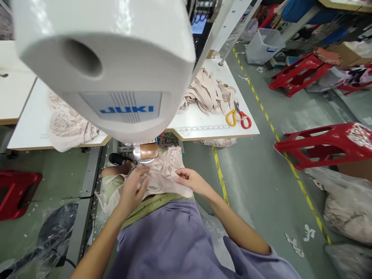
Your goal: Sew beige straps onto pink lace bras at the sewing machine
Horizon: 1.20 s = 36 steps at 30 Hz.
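Note:
A beige lace garment (165, 180) lies across my lap, below the head of a white JUKI sewing machine (107, 77). My left hand (136, 188) is over its left part, slightly blurred, with the fingers apart and curved. At the garment's right edge, my right hand (190, 181) pinches the fabric between thumb and fingers. Just beyond the hands is the machine's rounded metal work arm (147, 152) with a copper-coloured plate. The machine head hides the needle area and part of the table.
Beige straps (206, 91) are heaped on the right tabletop (192, 131), near scissors (238, 118) with yellow and red handles. More lace pieces (71, 124) hang over the left table edge. Red stools (322, 145) and plastic bags (348, 209) stand to the right.

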Motion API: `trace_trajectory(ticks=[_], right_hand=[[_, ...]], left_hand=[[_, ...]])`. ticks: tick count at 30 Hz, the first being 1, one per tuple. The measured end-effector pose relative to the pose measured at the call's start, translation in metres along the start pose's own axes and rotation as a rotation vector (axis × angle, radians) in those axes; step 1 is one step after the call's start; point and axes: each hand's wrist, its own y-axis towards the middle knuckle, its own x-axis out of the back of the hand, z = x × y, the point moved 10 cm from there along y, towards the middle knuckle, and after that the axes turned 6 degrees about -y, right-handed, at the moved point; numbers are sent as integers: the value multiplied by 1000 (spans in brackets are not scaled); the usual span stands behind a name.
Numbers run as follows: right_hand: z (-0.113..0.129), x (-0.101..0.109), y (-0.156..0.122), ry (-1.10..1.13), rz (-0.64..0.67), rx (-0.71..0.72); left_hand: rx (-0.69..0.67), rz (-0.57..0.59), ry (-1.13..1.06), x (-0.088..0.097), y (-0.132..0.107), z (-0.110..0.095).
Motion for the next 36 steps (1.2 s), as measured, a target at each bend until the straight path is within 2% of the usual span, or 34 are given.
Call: trace_trajectory(ticks=[2, 3, 4, 6, 8, 11, 15, 18, 21, 25, 27, 29, 30, 32, 34, 35, 36], right_hand=[[30, -23, -6, 37, 146, 22], [45, -33, -9, 50, 208, 39], [58, -39, -10, 50, 246, 62], [81, -43, -10, -18, 236, 112], [96, -41, -6, -130, 157, 160], [117, -40, -2, -212, 40, 283], [140, -49, -6, -319, -22, 529], [150, -49, -10, -448, -110, 649], [155, -33, -13, -514, -276, 686], [139, 13, -15, -507, -550, 561], [127, 39, -13, -535, -610, 510], [121, 75, -12, -606, -687, 506], [120, 99, -12, -654, -760, 507], [118, 162, -15, -754, -1000, 458], [115, 226, -10, -853, -1182, 318], [110, 255, -1, -935, -1198, 188], [104, 279, 11, -1022, -1153, 42]], left_hand=[[-87, 182, -30, -18, 19, -33], [-87, 293, -42, -26, 24, -41], [-60, 403, -51, -33, 26, -45], [46, 570, -76, -37, 25, -42], [182, 630, -161, -34, 20, -32], [383, 579, -467, -30, 9, -14], [617, 456, -916, -38, -10, 8], [679, 376, -1111, -42, -19, 13], [671, 272, -1195, -37, -22, 17], [656, 188, -1211, -30, -24, 23], [641, 159, -1202, -27, -25, 25], [633, 129, -1193, -24, -25, 27], [633, 119, -1190, -23, -25, 27], [633, 118, -1188, -23, -26, 25], [627, 122, -1191, -23, -27, 21], [622, 121, -1192, -23, -27, 19], [620, 117, -1190, -23, -27, 17]])
